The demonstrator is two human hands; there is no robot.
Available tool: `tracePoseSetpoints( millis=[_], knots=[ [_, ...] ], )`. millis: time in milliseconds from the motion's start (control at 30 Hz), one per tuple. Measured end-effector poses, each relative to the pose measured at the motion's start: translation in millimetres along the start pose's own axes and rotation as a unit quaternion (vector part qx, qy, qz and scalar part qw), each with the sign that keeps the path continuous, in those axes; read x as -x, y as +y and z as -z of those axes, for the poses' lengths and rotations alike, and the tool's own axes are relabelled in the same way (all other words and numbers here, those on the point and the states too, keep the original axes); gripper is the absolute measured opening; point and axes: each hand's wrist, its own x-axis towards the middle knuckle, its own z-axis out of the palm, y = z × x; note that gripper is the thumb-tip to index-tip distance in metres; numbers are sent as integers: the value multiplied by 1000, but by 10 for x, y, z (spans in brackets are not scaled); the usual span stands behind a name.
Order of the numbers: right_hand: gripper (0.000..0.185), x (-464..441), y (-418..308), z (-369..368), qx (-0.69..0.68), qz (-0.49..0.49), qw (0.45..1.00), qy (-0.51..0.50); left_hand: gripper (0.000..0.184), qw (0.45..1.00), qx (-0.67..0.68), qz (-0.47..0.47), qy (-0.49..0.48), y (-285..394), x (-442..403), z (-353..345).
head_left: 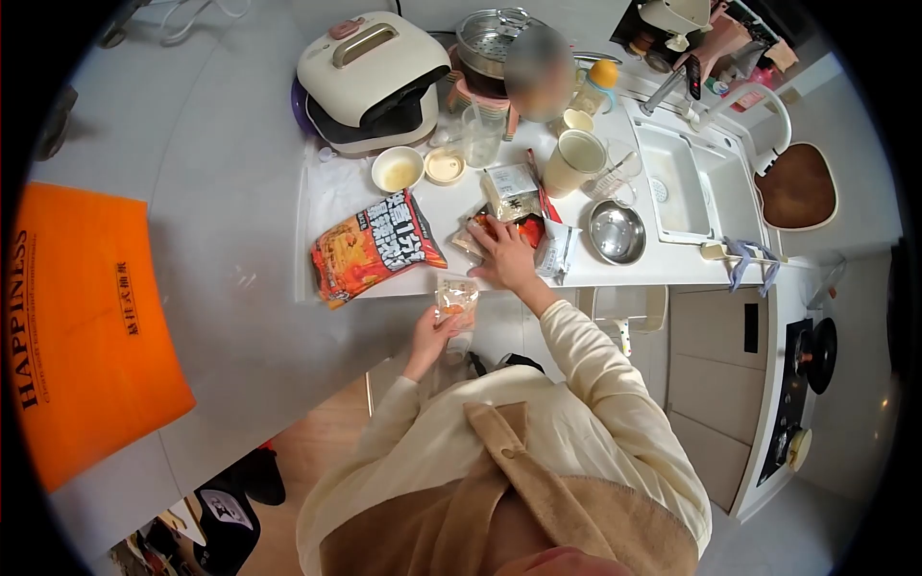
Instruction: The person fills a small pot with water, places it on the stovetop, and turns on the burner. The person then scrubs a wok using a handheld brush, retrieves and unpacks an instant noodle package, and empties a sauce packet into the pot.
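My left hand (434, 338) is closed round a small clear packet (456, 300) at the counter's front edge. My right hand (507, 257) reaches over the counter, its fingers spread on a red and black packet (530, 228). Just behind it lies a clear packet with a white label (511, 184). A silvery white packet (556, 250) is to the right of that hand. On the left, a large orange and black snack bag (375, 248) lies flat. A white bowl (398, 170) with pale liquid and a small round dish (445, 166) stand behind the bag.
A cream appliance (373, 72) and a steamer pot (485, 43) stand at the back. Right of the packets are a tall cup (574, 161), a steel bowl (617, 232) and the sink (667, 182). An orange bag (91, 326) lies far left.
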Motion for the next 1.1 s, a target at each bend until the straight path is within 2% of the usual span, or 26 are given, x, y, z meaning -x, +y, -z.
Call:
tracePoseSetpoints(
  millis=[33, 67, 167, 200, 300, 333, 433, 467, 633, 700, 800, 900, 1000, 1100],
  knots=[
    [74, -41, 12, -63, 0, -8, 1000, -12, 26, 1000, 6, -4, 4, -19, 39, 56],
    [65, -78, 37, -108, 4, 6, 1000, 12, 25, 1000, 12, -8, 7, -41, 69, 100],
    [55, -222, 189, -200, 5, 24, 999, -38, 25, 1000, 21, -15, 17, -75, 132, 110],
    [44, -231, 246, -194, -2, 49, 999, -2, 26, 999, 22, -17, 20, -73, 134, 105],
    [29, -346, 357, -94, -134, -55, 989, 0, 24, 999, 15, -12, 45, -82, 104, 21],
    [21, -346, 347, -45, -167, -77, 981, 69, 25, 998, 16, -19, 50, -63, 95, -18],
    [16, -353, 387, 14, -144, -87, 979, 112, 26, 997, 30, -29, 67, -10, 11, -132],
    [16, -323, 324, 86, -112, -16, 985, 134, 26, 996, 39, -25, 72, -6, -16, -153],
    [17, -206, 213, -71, 42, 158, 983, 88, 32, 993, -5, -45, 105, -95, -145, -156],
    [19, -93, 139, -214, 56, 148, 986, 46, 35, 990, -24, -50, 126, -141, -184, -139],
    [27, -19, -26, -294, 47, 114, 986, 109, 41, 986, -52, -54, 146, -205, -221, -136],
    [26, -15, -135, -243, 52, 74, 993, 73, 43, 986, -47, -50, 152, -154, -209, -204],
    [13, -106, -17, -346, 99, 105, 987, 69, 44, 983, -109, -45, 143, 58, -181, -259],
    [8, -166, 118, -252, -75, 80, 986, 123, 44, 980, -137, -47, 136, 208, -210, -327]
  ],
)
